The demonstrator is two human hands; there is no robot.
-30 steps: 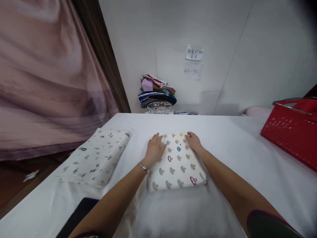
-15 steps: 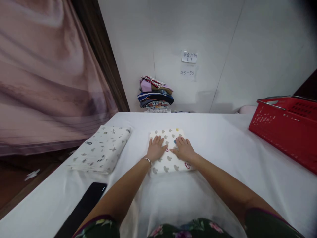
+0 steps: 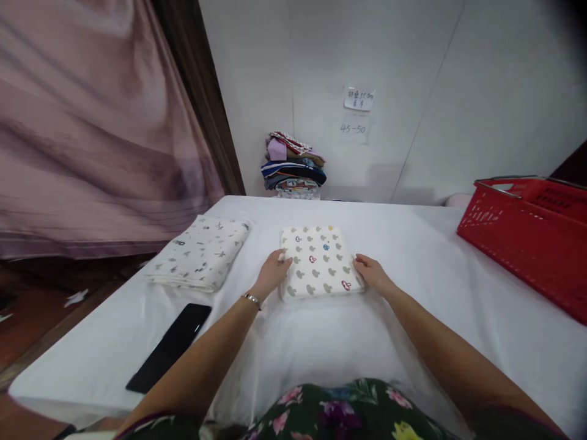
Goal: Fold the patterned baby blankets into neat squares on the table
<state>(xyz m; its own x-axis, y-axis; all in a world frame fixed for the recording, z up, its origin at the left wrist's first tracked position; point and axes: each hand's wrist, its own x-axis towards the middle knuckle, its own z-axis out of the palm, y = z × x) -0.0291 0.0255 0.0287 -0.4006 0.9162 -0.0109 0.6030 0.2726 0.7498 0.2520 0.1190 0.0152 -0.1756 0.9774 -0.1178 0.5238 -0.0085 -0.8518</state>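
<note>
A folded white cloth (image 3: 318,261) printed with grey mushroom-like shapes and a few coloured ones lies flat in the middle of the table. My left hand (image 3: 274,271) grips its left edge, thumb on top and the other fingers partly hidden at the side. At the right edge, my right hand (image 3: 372,272) holds the cloth in the same way, its fingertips hidden by the fold. To the left lies a second folded white cloth (image 3: 202,253) with small grey and dark prints, apart from both hands.
A black phone-like slab (image 3: 172,348) lies near my left forearm on the white-covered table (image 3: 413,244). The red basket (image 3: 527,238) stands at the right. Behind the table's far edge rises a stack of folded fabrics (image 3: 294,168) against the wall. A pink curtain (image 3: 101,122) hangs at left.
Both hands have moved from lying flat on top of the mushroom-print cloth outward to its left and right edges, taking hold there. The view has shifted slightly.
</note>
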